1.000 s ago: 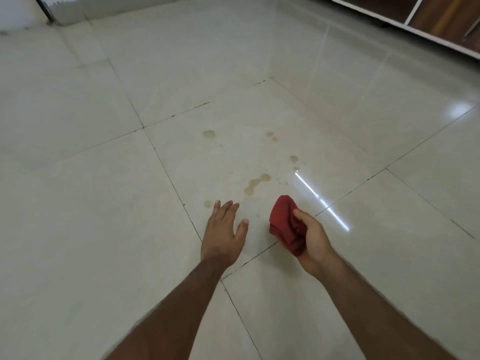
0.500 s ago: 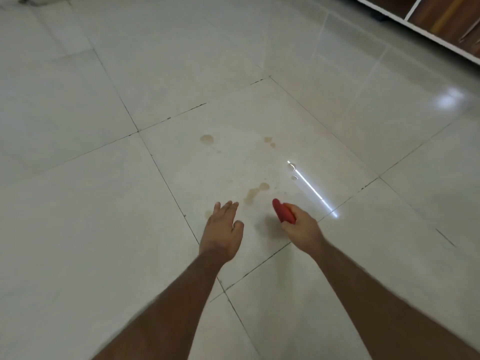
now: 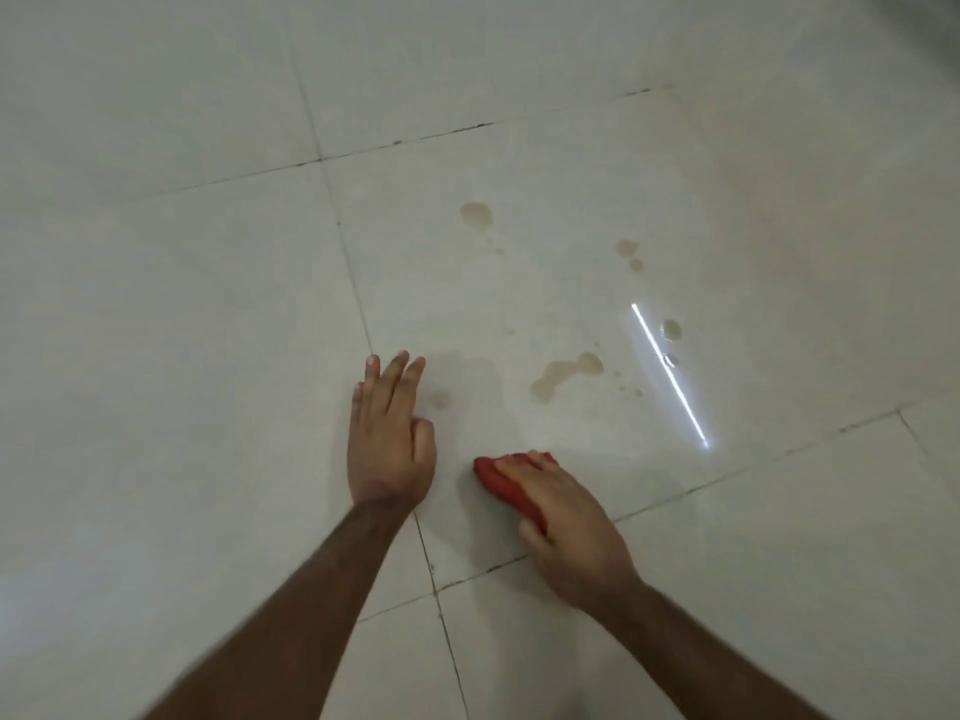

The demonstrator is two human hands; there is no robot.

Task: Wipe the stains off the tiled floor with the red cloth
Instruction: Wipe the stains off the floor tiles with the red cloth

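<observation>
Head view: the right hand (image 3: 569,532) presses down closed over the bunched red cloth (image 3: 498,483) on the floor (image 3: 208,330), just short of the long stain (image 3: 563,376), likely placed to sweep forward through it; the left hand (image 3: 389,439) lies open and flat beside the cloth, seemingly as a brace. Glossy pale tiles meet at dark grout lines, and the tan stains are rounded, soft-edged blots, most beyond the long one.

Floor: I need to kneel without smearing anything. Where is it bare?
Bare: the tiles left of the left hand and those nearer than the right hand on the cloth. Crowded: stains beyond both hands.
</observation>
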